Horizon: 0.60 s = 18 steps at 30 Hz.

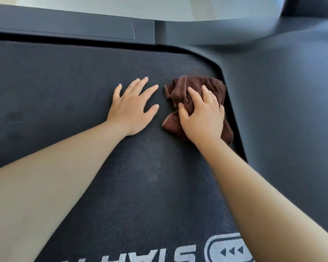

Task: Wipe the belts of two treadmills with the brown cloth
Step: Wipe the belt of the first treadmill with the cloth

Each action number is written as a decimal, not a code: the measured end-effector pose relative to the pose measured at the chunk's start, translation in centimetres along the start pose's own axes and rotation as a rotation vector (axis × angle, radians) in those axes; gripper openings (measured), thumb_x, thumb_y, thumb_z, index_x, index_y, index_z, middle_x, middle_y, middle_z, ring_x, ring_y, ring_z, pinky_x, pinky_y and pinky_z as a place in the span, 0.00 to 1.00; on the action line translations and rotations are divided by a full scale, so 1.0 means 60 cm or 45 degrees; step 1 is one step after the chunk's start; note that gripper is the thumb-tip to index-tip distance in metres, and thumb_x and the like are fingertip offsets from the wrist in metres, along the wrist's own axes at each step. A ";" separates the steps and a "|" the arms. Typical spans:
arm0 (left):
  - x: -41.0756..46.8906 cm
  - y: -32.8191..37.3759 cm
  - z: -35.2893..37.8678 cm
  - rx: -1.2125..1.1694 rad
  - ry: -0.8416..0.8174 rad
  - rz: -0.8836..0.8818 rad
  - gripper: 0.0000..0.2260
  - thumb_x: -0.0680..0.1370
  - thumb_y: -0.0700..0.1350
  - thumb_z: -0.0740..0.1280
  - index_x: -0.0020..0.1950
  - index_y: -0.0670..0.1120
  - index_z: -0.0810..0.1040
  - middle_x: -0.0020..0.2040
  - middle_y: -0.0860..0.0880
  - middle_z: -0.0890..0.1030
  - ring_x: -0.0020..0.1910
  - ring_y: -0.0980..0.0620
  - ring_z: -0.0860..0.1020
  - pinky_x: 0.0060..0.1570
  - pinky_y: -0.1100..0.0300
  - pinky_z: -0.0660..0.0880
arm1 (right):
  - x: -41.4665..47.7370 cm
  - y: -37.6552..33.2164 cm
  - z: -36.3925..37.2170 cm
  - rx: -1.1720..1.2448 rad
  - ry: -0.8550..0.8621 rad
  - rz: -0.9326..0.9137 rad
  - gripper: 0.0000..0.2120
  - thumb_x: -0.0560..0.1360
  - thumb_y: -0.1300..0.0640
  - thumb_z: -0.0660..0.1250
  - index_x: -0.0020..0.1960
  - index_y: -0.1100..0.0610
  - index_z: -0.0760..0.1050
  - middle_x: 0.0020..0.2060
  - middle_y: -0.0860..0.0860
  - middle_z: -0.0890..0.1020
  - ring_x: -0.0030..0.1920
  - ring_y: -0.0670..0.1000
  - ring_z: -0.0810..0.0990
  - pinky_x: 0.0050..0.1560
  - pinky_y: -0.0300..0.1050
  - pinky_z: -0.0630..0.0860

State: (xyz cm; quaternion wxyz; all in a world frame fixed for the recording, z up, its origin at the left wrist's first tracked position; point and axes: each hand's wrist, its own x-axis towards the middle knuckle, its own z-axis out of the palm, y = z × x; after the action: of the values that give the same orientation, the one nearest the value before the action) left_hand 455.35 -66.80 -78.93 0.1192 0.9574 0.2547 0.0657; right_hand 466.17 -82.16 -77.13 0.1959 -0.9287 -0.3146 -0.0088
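The right hand (pixel 203 114) grips the bunched brown cloth (pixel 197 91) against the dark treadmill belt (pixel 64 82), near its rounded corner. The left hand (pixel 131 108) lies flat beside it, fingers spread. Pale, partly cropped lettering (pixel 133 254) perhaps reads "START".

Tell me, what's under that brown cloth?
The dark treadmill belt lies under the brown cloth and shows beside it. The patch right beneath is covered, so anything there can't be seen.

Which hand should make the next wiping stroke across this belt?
Right. The right hand grips the bunched brown cloth near the rounded corner of the belt. The left hand lies flat on the belt beside it, holding nothing, so it seems better for bracing.
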 end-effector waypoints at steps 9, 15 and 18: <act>0.029 -0.055 -0.015 0.014 0.014 -0.051 0.24 0.78 0.58 0.55 0.74 0.59 0.59 0.77 0.53 0.55 0.76 0.53 0.51 0.71 0.38 0.44 | 0.040 -0.017 0.018 0.014 0.001 -0.056 0.25 0.75 0.41 0.61 0.70 0.46 0.67 0.74 0.53 0.62 0.74 0.53 0.56 0.70 0.61 0.53; 0.032 -0.055 -0.010 -0.007 0.040 -0.051 0.25 0.77 0.59 0.55 0.74 0.58 0.59 0.77 0.55 0.55 0.76 0.55 0.51 0.71 0.40 0.43 | 0.173 -0.050 0.052 0.023 -0.024 -0.117 0.27 0.74 0.40 0.59 0.71 0.46 0.66 0.74 0.53 0.62 0.74 0.53 0.57 0.71 0.60 0.53; 0.034 -0.057 -0.006 -0.015 0.057 -0.047 0.26 0.77 0.59 0.55 0.75 0.56 0.58 0.77 0.56 0.56 0.75 0.56 0.51 0.71 0.41 0.43 | 0.197 -0.052 0.061 0.014 0.013 -0.124 0.27 0.73 0.39 0.59 0.70 0.46 0.67 0.73 0.53 0.63 0.74 0.53 0.58 0.71 0.59 0.54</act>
State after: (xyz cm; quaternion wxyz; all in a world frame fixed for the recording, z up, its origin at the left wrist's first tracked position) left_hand 455.43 -62.81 -79.35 0.1203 0.9501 0.2747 0.0862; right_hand 473.39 -71.68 -77.77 0.2019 -0.9111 -0.3586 -0.0214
